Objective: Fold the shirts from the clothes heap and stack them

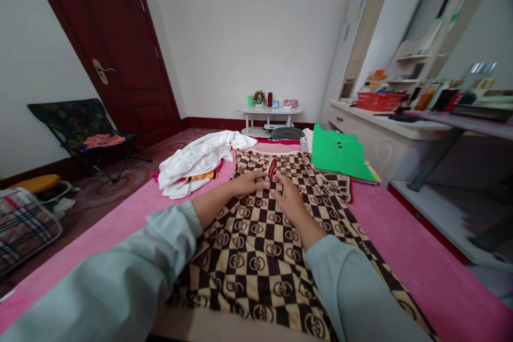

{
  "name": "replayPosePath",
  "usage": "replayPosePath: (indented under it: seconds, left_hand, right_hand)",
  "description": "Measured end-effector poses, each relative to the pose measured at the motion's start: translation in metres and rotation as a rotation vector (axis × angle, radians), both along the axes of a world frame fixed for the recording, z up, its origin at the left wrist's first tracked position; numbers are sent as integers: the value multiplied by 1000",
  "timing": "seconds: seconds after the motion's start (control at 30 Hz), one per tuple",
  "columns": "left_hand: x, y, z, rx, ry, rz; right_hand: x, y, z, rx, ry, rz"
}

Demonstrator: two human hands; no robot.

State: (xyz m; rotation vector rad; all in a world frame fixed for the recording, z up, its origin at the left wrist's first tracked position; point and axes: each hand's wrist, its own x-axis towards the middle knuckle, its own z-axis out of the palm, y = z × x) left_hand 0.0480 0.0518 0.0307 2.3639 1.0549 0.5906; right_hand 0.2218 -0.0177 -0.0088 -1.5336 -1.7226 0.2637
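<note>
A brown and beige checked shirt [256, 262] is spread out over the pink bed cover, its neck end away from me. A short red and black striped strip [272, 169] stands out near its neckline. My left hand [249, 184] is at the left of this strip, with thumb and fingertips closed on the shirt's cloth. From the right, my right hand [287, 199] pinches the cloth beside the strip. The fingertips of both hands are close together, and the small fold between them is partly hidden. The shirt's right sleeve [340, 187] lies out flat with a striped cuff.
White clothing [196, 157] is heaped left of the shirt on the pink cover [404, 240]. A green folder-like item [339, 154] lies at the right. Beyond stands a small white table [269, 110]; a dresser [360, 123] with a red basket [379, 100] is right, a folding chair [80, 123] left.
</note>
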Motion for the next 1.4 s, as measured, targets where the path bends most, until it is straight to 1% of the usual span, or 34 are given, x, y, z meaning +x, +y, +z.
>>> replayPosePath:
  seconds: [0.1,0.17,0.23,0.33,0.43,0.5,0.57,0.63,0.7,0.87,0.97,1.1,1.13,1.2,1.27,1.33,1.4]
  left_hand:
    - [-42,-28,10,13,82,-11]
    - [-72,-53,15,27,137,43]
    - [-101,-79,18,-27,170,105]
    - [-137,-116,19,-230,136,141]
    - [-160,-147,22,-513,38,96]
    - [-169,-163,28,-659,-16,58]
    - [-174,-175,35,-732,-41,55]
    - [-176,-182,41,-760,-73,70]
    - [-175,-185,47,-765,-124,63]
    - [-162,-191,64,-653,-206,86]
    - [-141,-198,76,-574,-200,107]
    - [-100,-208,92,-489,-107,108]
    - [-89,-210,94,-485,-78,87]
    - [-68,-212,97,-530,-15,-9]
    - [-49,-211,95,-641,75,-169]
    - [-31,-204,91,-759,199,-325]
    - [-14,-189,85,-840,271,-409]
  right_hand:
    - [-1,-1,2,14,-16,12]
    - [-2,-1,2,23,-35,25]
    - [-4,-3,3,44,-59,55]
    - [-8,-5,5,64,-99,73]
    - [-12,-4,13,19,-211,80]
    - [-14,2,20,-23,-320,127]
    - [-16,11,27,-73,-410,182]
    - [-20,22,32,-115,-446,219]
    - [-24,32,32,-107,-401,201]
    - [-27,44,21,79,-146,65]
    - [-20,47,18,137,-89,39]
    - [-6,52,16,135,-75,30]
    - [-3,53,15,124,-75,28]
    - [2,54,12,94,-79,28]
    - [6,53,9,65,-86,23]
    - [9,52,6,43,-99,13]
    - [11,52,4,23,-108,1]
